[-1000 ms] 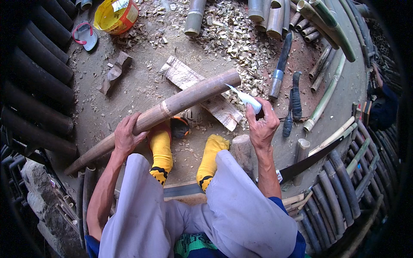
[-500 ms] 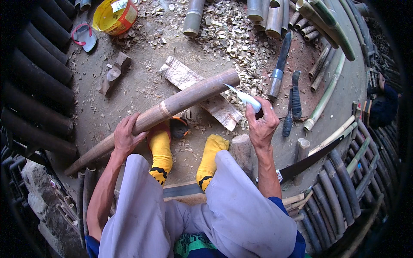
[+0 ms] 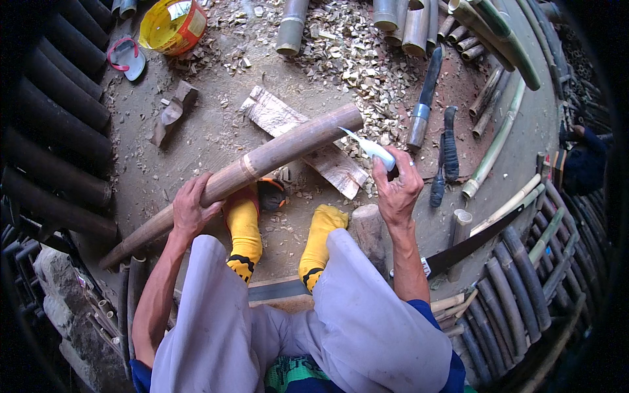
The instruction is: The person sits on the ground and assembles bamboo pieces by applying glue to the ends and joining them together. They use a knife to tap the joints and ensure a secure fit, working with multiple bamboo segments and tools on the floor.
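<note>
A long brown bamboo pole (image 3: 288,145) slants across in front of me, its lower left end by the dark bamboo row and its far end raised at the centre. My left hand (image 3: 194,207) is closed around its lower half. Between the fingers of my right hand (image 3: 398,190) is a small white glue bottle (image 3: 377,153) with a thin pointed nozzle. The nozzle tip is at the side of the pole near its far end; whether it touches I cannot tell. Under the pole lies a flat, rough wooden board (image 3: 337,169).
Wood chips (image 3: 354,59) cover the far ground. A yellow bucket (image 3: 164,39) and a flip-flop (image 3: 128,60) stand far left. Toward the right lie a large knife (image 3: 426,98), black-wrapped tools (image 3: 450,144), a saw (image 3: 465,252) and stacked bamboo (image 3: 511,285). A wooden stump (image 3: 368,232) stands near my right foot.
Almost nothing differs. The whole view has shifted very slightly, while both hands keep their hold and the nozzle stays at the same spot by the pole.
</note>
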